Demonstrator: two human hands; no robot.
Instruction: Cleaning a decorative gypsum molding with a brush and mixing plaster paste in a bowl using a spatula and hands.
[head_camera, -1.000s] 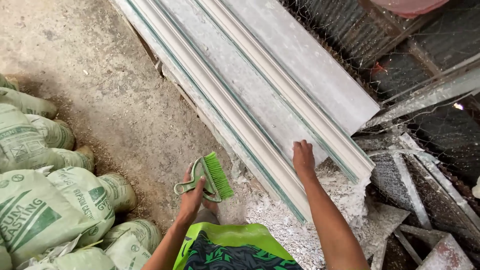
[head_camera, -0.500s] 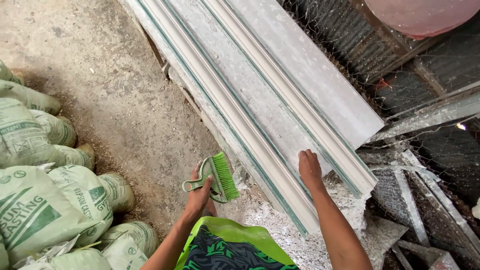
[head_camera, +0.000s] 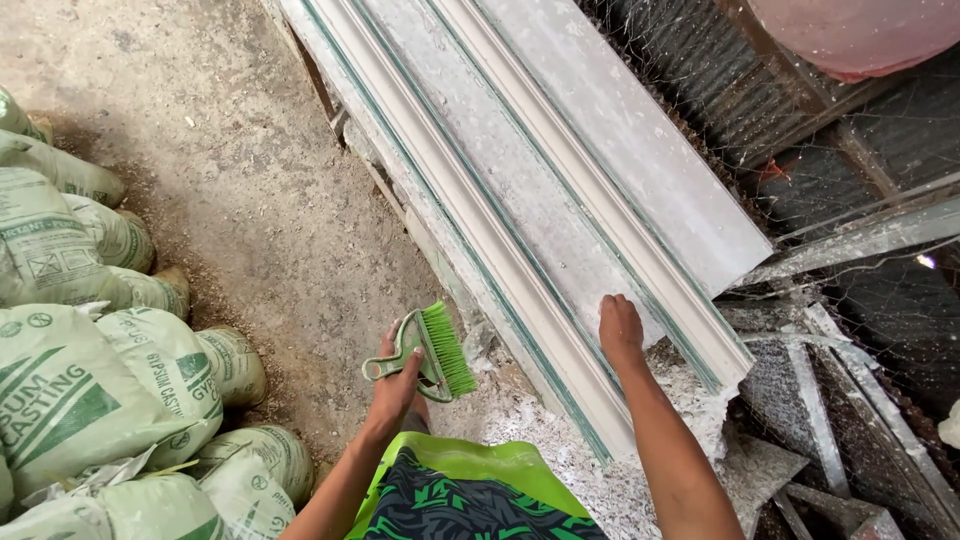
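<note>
Green plastic bristles mark the hand brush (head_camera: 425, 352), gripped by its handle in the left hand (head_camera: 395, 385), fingers curled tight round it. It hangs in the air just left of the long white plaster moulding (head_camera: 520, 250), bristles pointing right toward it. The moulding's long axis runs from upper left down to lower right, ending in a crumbly edge near the person's lap. The right hand (head_camera: 620, 330) lies flat on that near end, fingers together and holding nothing. Loose white crumbs (head_camera: 560, 440) pile below the end. Left of the brush lies bare dirt floor (head_camera: 220, 170), then stacked sacks (head_camera: 90, 380); wire mesh (head_camera: 800, 200) crowds the right side.
</note>
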